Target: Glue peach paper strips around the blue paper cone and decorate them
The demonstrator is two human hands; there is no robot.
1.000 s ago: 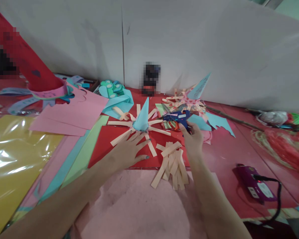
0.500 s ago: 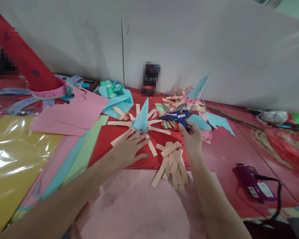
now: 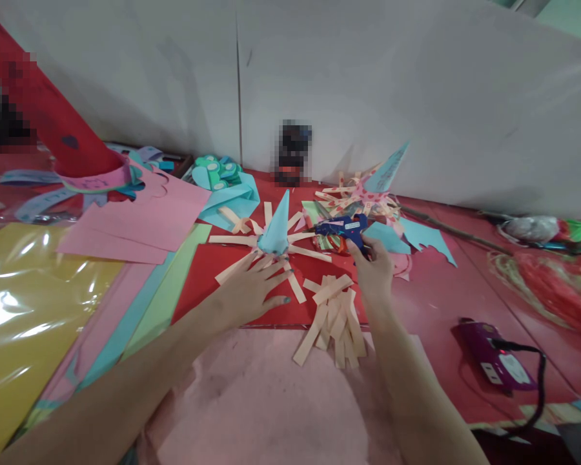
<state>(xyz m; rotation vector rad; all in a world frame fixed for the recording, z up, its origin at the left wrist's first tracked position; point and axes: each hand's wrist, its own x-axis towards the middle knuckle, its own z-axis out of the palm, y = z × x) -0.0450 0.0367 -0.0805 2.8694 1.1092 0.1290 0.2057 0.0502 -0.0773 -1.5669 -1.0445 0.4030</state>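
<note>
A light-blue paper cone stands point-up on a red sheet, with cream paper strips spreading out from its base. My left hand lies flat over the near strips, fingers stretched toward the cone's base and apart. In my right hand is a blue glue gun, its nozzle pointing left near the strips on the cone's right. Loose cream strips lie in a pile between my two arms. Part of the glue gun's handle is hidden by my fingers.
Behind the glue gun sits a finished-looking cone with heart-patterned strips. Pink card and a glossy yellow sheet lie at left, beneath a leaning red tube. A purple power strip is at right, near red straw-like fibre.
</note>
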